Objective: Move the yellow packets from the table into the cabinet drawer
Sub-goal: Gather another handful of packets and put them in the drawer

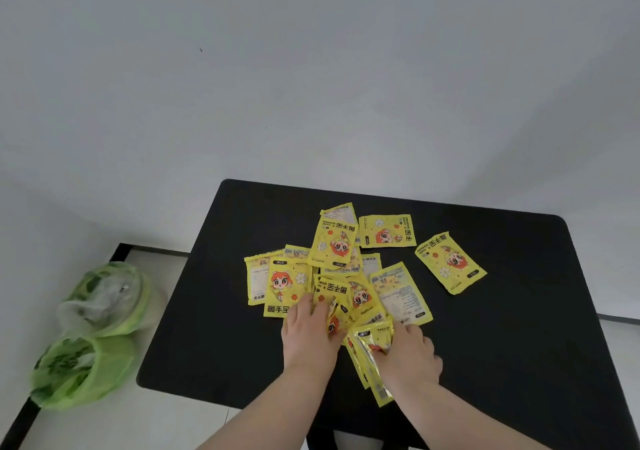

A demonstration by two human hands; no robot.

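Several yellow packets with a cartoon figure lie scattered and overlapping on the black table (519, 328). One packet (450, 262) lies apart at the right, another (387, 231) at the back, and one (336, 238) rests on top of the heap. My left hand (308, 337) presses flat on packets at the near edge of the heap, its fingers spread over them. My right hand (410, 354) grips a bunch of packets (369, 352) held on edge and tilted above the table. No cabinet or drawer is in sight.
The table stands against a white wall. Two green plastic bags (93, 332) sit on the light floor to the left of the table. Bare black tabletop shows to the left and right of the heap.
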